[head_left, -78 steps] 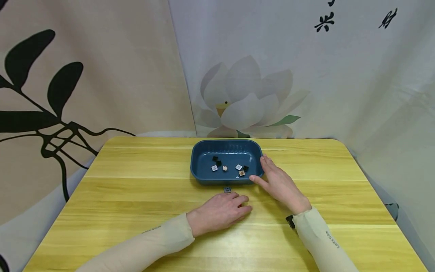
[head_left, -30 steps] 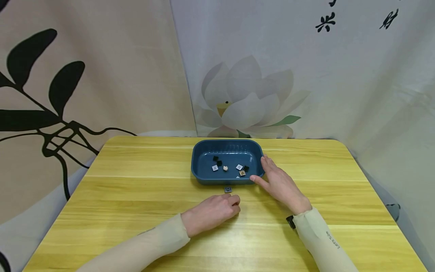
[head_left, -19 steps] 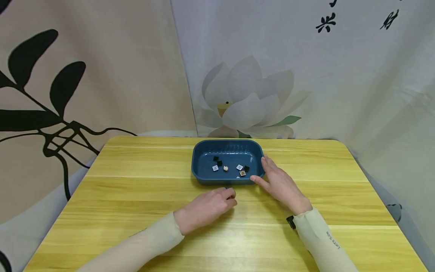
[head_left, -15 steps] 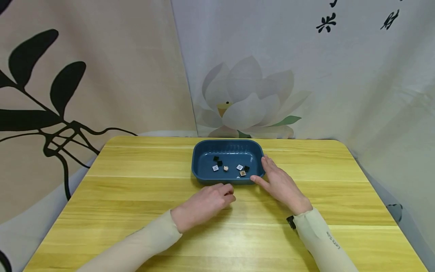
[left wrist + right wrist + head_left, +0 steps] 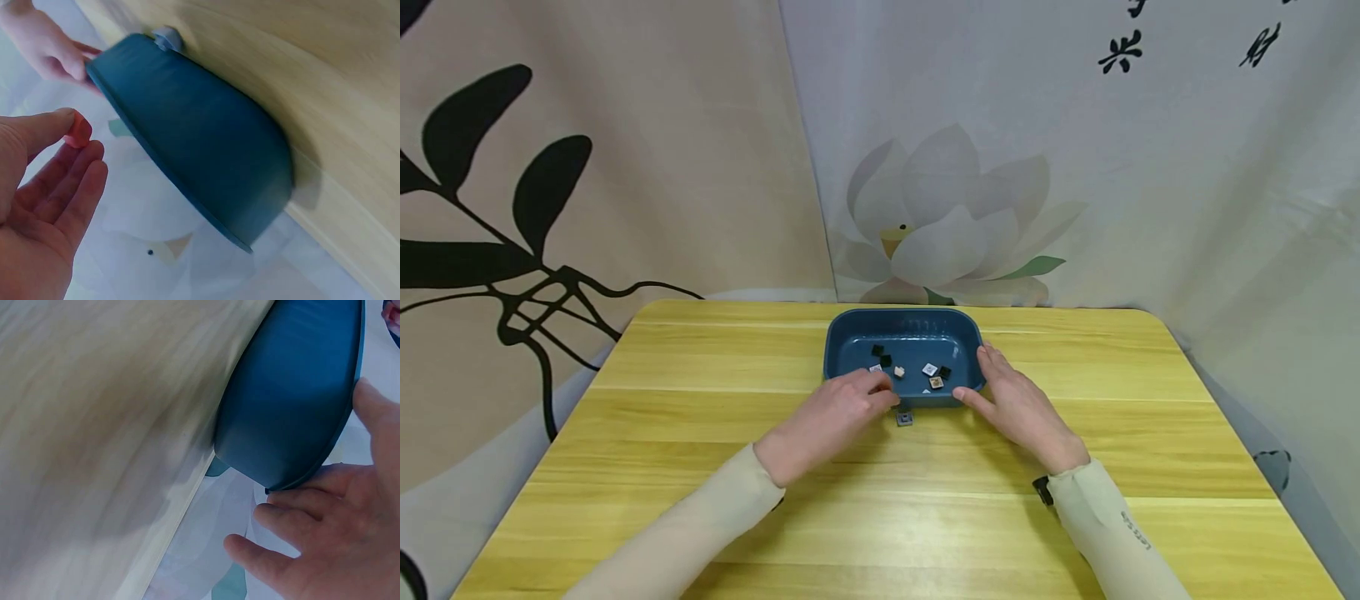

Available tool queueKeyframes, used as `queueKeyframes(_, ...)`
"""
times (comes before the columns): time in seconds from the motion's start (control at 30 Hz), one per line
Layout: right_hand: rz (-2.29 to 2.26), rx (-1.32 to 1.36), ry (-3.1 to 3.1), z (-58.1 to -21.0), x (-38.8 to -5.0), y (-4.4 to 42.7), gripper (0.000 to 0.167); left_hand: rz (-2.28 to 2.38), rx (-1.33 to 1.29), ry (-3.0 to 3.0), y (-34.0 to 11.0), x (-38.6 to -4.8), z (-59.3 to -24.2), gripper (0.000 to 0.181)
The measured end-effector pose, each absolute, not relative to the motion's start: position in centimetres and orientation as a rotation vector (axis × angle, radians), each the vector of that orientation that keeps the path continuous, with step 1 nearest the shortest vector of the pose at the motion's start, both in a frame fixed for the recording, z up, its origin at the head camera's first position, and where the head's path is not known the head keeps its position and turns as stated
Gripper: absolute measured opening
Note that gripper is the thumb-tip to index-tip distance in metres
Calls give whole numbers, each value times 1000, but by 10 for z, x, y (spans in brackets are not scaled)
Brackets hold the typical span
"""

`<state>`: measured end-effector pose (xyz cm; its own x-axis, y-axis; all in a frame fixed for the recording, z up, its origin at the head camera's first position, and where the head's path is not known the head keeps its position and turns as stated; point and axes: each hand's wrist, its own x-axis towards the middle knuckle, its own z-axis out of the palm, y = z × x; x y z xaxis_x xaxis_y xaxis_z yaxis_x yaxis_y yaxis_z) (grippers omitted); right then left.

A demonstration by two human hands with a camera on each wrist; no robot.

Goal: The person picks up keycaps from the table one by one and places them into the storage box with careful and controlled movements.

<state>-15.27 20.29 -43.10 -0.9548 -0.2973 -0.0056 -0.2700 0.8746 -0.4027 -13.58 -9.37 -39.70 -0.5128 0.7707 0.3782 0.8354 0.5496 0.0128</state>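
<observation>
My left hand [image 5: 829, 418] is over the near left rim of the dark blue tray [image 5: 917, 323]. Between its thumb and fingertip it pinches a small red block [image 5: 79, 130], which looks like a keycap; the head view hides it. The other fingers of that hand are loosely bent. At the tray's right end, my right hand [image 5: 1024, 414] rests with fairly straight fingers along the side and its thumb at the near rim. Inside the tray lie several small square pieces, among them a white one [image 5: 929, 369], a brown-topped one [image 5: 936, 382] and a black one [image 5: 877, 350].
A small grey square piece [image 5: 905, 419] sits on the wooden table [image 5: 1120, 400] just in front of the tray. Behind the table's far edge hangs a printed curtain [image 5: 722, 150].
My left hand has moved up and left from the table in front of the tray to above its near rim, carrying the red block. The grey piece shows again. My right hand stays put.
</observation>
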Motion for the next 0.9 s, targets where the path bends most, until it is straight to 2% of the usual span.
queueKeyframes(0.4, -609, -448, 2980, -432, -153, 204, 95, -294, -1206, -2553, -106, -161, -397, 25)
queueKeyframes(0.9, -614, -437, 2982, -431, -155, 202, 90, -306, -1040, -2741, -105, -202, -401, 19)
